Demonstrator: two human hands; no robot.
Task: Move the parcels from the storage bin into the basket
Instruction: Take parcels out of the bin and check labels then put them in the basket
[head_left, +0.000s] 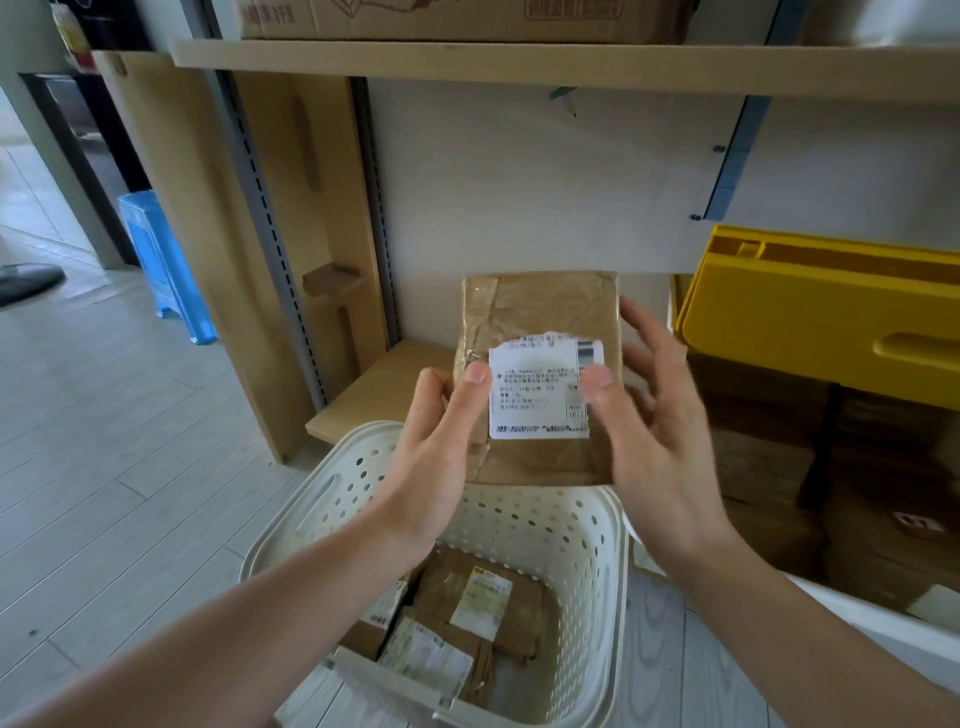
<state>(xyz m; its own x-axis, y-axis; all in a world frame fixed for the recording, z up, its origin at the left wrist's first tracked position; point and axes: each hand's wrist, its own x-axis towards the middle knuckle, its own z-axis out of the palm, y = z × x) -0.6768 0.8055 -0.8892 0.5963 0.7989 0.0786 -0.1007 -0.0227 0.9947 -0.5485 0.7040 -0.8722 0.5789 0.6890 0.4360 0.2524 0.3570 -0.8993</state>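
Left hand (441, 447) grips brown parcel (540, 332) by its left edge, thumb on the label, above white basket (602, 540) with parcels inside. Right hand (660, 415) blurred, fingers spread wide beside parcel's right edge, contact unclear; storage bin (810, 312) with yellow lid far right.

The brown cardboard parcel (540, 322) carries a white label (540, 395) printed in black. The perforated plastic basket (545, 525) is cream-white, dotted with rows of round holes. Brown labelled parcels (478, 597) lie inside it. The storage bin's plastic lid (810, 317) is bright yellow. A plastic stool (166, 265) is light blue. The plank floor (104, 441) is pale grey.
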